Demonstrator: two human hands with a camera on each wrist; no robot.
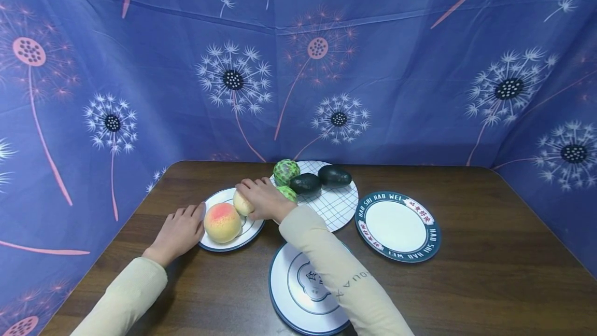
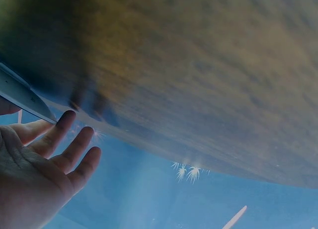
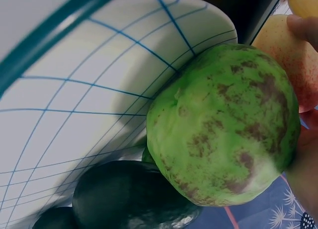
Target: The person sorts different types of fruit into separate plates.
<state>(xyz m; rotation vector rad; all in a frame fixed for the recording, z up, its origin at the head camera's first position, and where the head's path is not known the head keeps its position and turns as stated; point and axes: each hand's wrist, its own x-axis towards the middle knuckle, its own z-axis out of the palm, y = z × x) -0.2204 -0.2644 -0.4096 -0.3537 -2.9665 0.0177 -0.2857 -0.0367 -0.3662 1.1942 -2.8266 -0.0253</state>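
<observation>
A white plate with a blue rim (image 1: pixel 254 233) sits at the left of the table and bears two peaches. The larger peach (image 1: pixel 223 224) lies at the near side. My right hand (image 1: pixel 266 200) grips the paler peach (image 1: pixel 241 204) behind it, thumb against its skin in the right wrist view, where the peach (image 3: pixel 278 45) shows a red-speckled side. My left hand (image 1: pixel 182 229) touches the left rim of that plate; the left wrist view shows its fingers (image 2: pixel 74 152) loosely extended, close by the plate's edge (image 2: pixel 30 102).
Behind my right hand, a grid-patterned plate (image 1: pixel 328 210) holds dark avocados (image 1: pixel 335 176) and green blotched fruits (image 1: pixel 286 172). Stacked blue-rimmed plates (image 1: pixel 294 294) lie under my right forearm. A teal-rimmed plate (image 1: pixel 396 227) stands to the right. A blue curtain (image 1: pixel 396 66) hangs behind the table.
</observation>
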